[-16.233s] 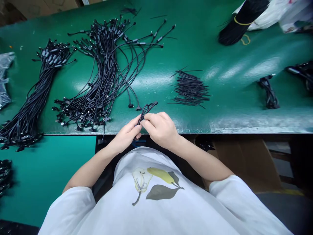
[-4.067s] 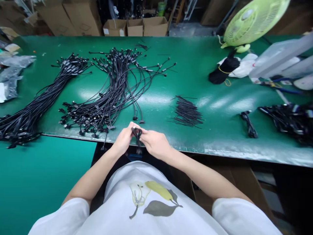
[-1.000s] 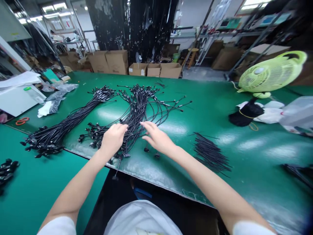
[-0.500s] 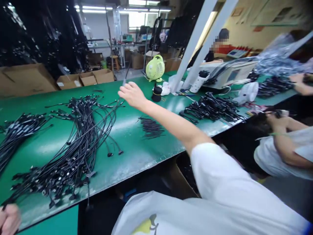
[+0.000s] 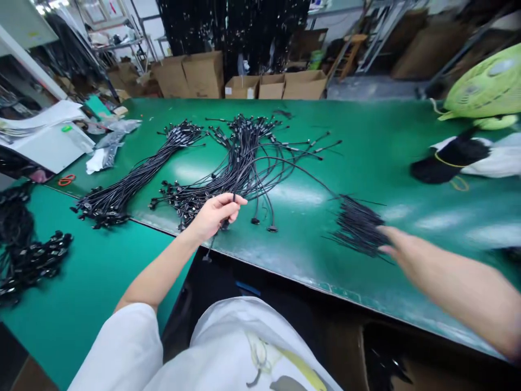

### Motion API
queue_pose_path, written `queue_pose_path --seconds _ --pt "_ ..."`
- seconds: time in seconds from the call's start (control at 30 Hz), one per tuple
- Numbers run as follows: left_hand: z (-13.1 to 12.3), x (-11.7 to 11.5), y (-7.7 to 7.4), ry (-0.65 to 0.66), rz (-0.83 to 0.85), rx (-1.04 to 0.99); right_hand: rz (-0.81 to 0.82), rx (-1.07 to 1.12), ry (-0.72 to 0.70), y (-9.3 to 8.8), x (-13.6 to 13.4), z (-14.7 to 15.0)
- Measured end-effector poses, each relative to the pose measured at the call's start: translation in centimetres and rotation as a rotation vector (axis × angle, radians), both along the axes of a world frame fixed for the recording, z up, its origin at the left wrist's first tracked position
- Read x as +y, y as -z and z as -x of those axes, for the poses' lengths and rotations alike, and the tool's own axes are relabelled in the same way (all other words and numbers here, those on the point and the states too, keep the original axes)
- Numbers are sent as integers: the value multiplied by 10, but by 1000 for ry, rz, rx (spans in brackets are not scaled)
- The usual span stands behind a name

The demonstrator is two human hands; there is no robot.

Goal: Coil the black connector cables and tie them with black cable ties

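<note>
"Cable (image 5: 313,177) first: where is it?"

"Pinched in the left hand (image 5: 220,214), thumb and fingers clamped on it near the front of the large bundle (image 5: 241,163). It arcs over the bundle's loose strands and seems to run down to the heap of thin black strips (image 5: 358,225)."

"And the right hand (image 5: 409,252)?"

"At the heap's near right edge, blurred. I can't tell whether its fingers are apart or together on anything."

"What could go wrong?"

"Snagging, I'd say. A pull by the left hand could drag neighbouring strands, since the cable crosses them, or scatter the strips if its far end lies among them. Those strips are packed so tightly that several could come up together."

"What about the surface and the room?"

"A glossy green table (image 5: 378,141), streaked with reflections, its near edge scuffed. A second, slimmer bundle (image 5: 138,176) lies to the left, with orange scissors (image 5: 66,180) beyond it. Cardboard boxes (image 5: 203,75) line the far side, and a lime-green fan (image 5: 484,87) stands at the right. Behind the boxes hangs something dark and shiny, too unclear to name."
</note>
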State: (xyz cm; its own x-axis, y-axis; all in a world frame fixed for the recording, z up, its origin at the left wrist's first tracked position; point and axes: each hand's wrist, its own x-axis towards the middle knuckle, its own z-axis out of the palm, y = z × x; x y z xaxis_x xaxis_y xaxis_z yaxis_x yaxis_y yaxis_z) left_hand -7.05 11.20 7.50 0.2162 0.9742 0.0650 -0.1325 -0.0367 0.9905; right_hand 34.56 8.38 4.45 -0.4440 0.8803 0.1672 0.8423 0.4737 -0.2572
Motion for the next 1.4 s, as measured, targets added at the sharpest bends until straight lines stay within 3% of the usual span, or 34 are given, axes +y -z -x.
queue_pose_path --seconds 0.07,0.17,0.27,0.33,0.4,0.5,0.6,0.67,0.77,0.83,0.9,1.0,1.07,1.2,1.3,1.4 --pt "-21 -8 2 0 -215 289 -60 -188 -35 -8 -23 40" --pt "-49 -27 9 123 -395 537 76 -215 -301 -30 -40 101" --pt "-59 -47 20 409 -129 436 -19 -161 -278 -51 -28 128" --pt "-52 -56 23 521 124 230 -103 -136 -176 -56 -8 122" --pt "-35 -60 21 559 290 25 -143 -105 -94 -50 13 102" --pt "-3 -58 6 439 391 -263 -122 6 -101 -25 31 69" --pt "23 -51 -11 56 345 -528 -140 97 -147 5 26 56" --pt "29 -45 -14 -122 281 -561 -239 72 -149 19 10 64" --pt "14 -39 -2 -120 189 -329 -307 18 -284 19 -24 93" --pt "-8 -40 12 -17 119 -70 -180 27 -486 5 -43 115" --pt "-30 -47 22 129 36 167 -50 76 -599 -13 -51 132" --pt "-47 -63 27 363 -12 369 30 225 -493 -32 -39 140" --pt "-47 -70 27 449 37 356 83 377 -364 -31 -24 139" --pt "-47 -72 31 323 163 74 190 831 -137 -1 -10 150" --pt "-58 -73 42 279 239 -39 456 1129 -6 28 -14 172" --pt "-70 -78 59 182 264 -33 698 1443 95 45 -22 187"
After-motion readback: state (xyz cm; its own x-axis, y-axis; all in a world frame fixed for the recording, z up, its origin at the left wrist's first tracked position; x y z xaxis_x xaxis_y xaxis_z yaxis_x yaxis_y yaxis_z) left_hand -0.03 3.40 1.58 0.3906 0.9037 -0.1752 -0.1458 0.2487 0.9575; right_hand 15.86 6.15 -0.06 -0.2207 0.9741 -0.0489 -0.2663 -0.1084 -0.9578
